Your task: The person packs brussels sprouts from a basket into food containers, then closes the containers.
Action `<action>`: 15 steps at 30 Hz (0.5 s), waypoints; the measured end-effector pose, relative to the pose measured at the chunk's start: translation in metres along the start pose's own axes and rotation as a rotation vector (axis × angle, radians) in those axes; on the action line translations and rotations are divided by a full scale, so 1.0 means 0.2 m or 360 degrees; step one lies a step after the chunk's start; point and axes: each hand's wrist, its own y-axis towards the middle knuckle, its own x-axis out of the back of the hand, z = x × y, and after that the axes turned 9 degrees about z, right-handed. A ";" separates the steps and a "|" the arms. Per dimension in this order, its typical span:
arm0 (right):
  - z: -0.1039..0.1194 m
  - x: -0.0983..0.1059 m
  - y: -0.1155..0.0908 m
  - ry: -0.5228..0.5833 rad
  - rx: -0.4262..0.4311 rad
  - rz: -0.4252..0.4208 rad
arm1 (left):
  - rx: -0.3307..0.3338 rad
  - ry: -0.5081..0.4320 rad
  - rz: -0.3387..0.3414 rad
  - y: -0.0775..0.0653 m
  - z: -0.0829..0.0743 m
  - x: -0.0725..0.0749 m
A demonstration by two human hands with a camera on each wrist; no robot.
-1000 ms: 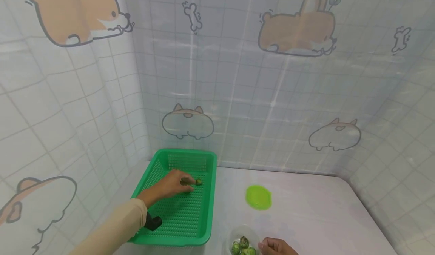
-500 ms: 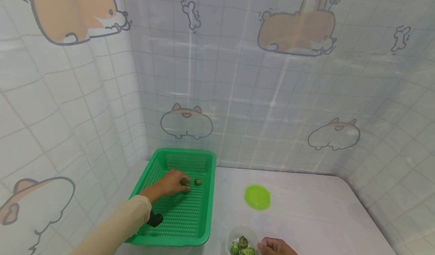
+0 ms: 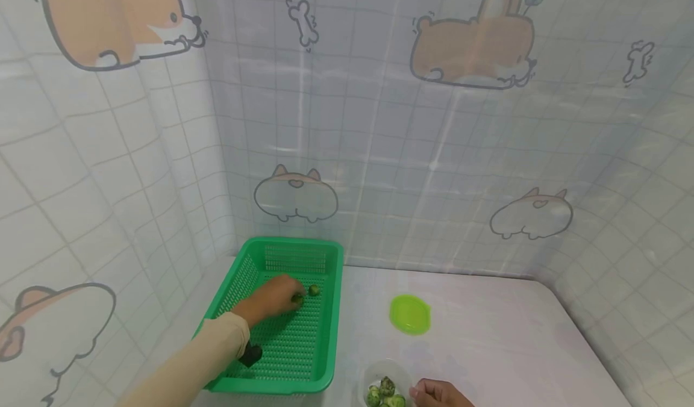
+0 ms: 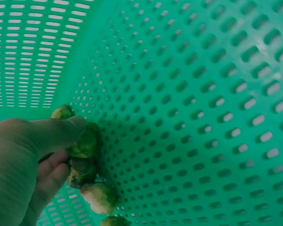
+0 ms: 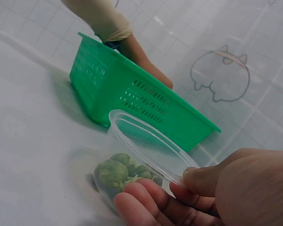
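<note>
Left wrist view: the left hand point(image 4: 19, 165) is low inside the green perforated basket point(image 4: 188, 84), thumb and fingers curled round a small cluster of Brussels sprouts point(image 4: 85, 150), so its grip is closed on them.
Sprouts in the basket: the held ones lie against the slotted floor near a side wall; one sprout point(image 4: 100, 197) just below the fingers looks free of the hand, and another peeks out above the thumb (whether it is held I cannot tell).
Head view, left side: the left hand point(image 3: 273, 295) reaches to the far half of the green basket point(image 3: 325, 359), and one loose sprout point(image 3: 313, 289) lies just beside the fingertips; the low hand fits sprouts being handled at floor level, not dropped from a height.
Right hand: the right hand point(image 5: 226, 188) pinches the rim of a clear plastic tub point(image 5: 146, 141) between thumb and fingers, a narrow grip on the thin edge that, as I judge it, steadies the light tub.
Tub contents: more Brussels sprouts point(image 5: 115, 172) sit in the bottom of the tub.
Tub position: the tub point(image 3: 386, 389) stands on the tabletop point(image 3: 515, 347) just right of the basket, at the near edge.
Lid: a lime-green round lid point(image 3: 410, 314) lies flat on the tabletop beyond the tub, well apart from both hands, leaving the tub mouth uncovered.
Surroundings: a tiled-pattern backdrop with cartoon corgis point(image 3: 472, 40) closes off the back and sides.
</note>
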 end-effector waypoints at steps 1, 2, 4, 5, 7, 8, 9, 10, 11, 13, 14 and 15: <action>0.00 0.00 0.00 -0.0001 -0.0001 -0.0001 | 0.0004 0.0011 0.0004 0.00 -0.01 0.00; 0.00 0.00 0.00 -0.0001 -0.0003 -0.0003 | 0.0009 0.0024 0.0001 0.00 -0.01 0.00; 0.00 0.00 -0.01 -0.0006 -0.0005 -0.0009 | 0.0023 0.0045 -0.0001 0.00 -0.02 -0.01; 0.00 0.00 -0.01 -0.0007 -0.0007 -0.0011 | 0.0029 0.0049 -0.0003 -0.01 -0.02 -0.01; 0.01 -0.01 -0.01 -0.0015 -0.0008 -0.0018 | 0.0026 0.0050 -0.0005 -0.01 -0.01 -0.02; 0.01 -0.01 -0.01 -0.0014 -0.0008 -0.0019 | 0.0026 0.0054 -0.0010 -0.01 -0.01 -0.02; 0.01 -0.01 -0.01 -0.0013 -0.0009 -0.0021 | 0.0021 0.0051 -0.0014 -0.01 -0.01 -0.03; 0.01 -0.01 -0.01 -0.0010 -0.0009 -0.0021 | 0.0017 0.0051 -0.0014 -0.01 0.00 -0.03; 0.01 -0.01 -0.01 -0.0010 -0.0008 -0.0021 | 0.0011 0.0049 -0.0017 -0.01 0.00 -0.03; 0.01 -0.01 -0.01 -0.0001 -0.0007 -0.0020 | 0.0000 0.0037 -0.0017 -0.01 0.01 -0.03; 0.01 -0.01 -0.01 0.0002 -0.0006 -0.0021 | -0.0003 0.0031 -0.0016 -0.01 0.01 -0.03; 0.01 -0.01 -0.01 0.0003 -0.0003 -0.0020 | -0.0009 0.0021 -0.0012 -0.01 0.01 -0.03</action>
